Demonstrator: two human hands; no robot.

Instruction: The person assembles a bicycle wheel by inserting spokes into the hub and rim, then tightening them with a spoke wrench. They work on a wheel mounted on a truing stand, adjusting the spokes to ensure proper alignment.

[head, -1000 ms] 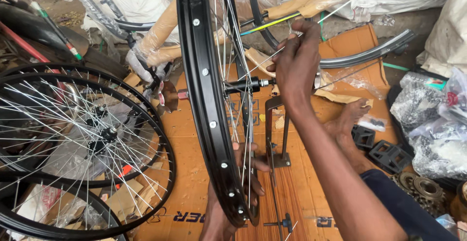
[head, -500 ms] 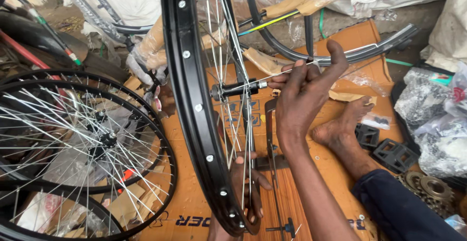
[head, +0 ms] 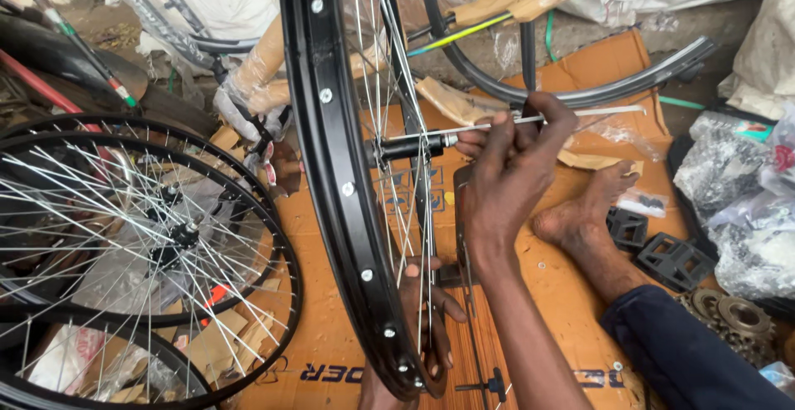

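A black bicycle rim [head: 331,153] stands upright in front of me, with thin silver spokes running to a black hub [head: 406,147]. My right hand [head: 509,178] is just right of the hub, its fingertips pinched on a loose silver spoke [head: 592,113] that points right from the axle. Low down, my left hand [head: 422,311] reaches behind the spokes and grips the bottom of the rim. My bare foot [head: 588,211] rests on the orange cardboard [head: 563,294] beside the wheel.
Two laced wheels [head: 124,244] lie stacked at the left. Black pedals [head: 671,257], a sprocket cluster [head: 733,315] and plastic bags [head: 745,203] sit at the right. Bare rims [head: 596,91] and wrapped frame parts [head: 265,70] lie at the back.
My right hand has come down from above the hub to beside the axle, now pinching the spoke there. The rim has shifted slightly in view.
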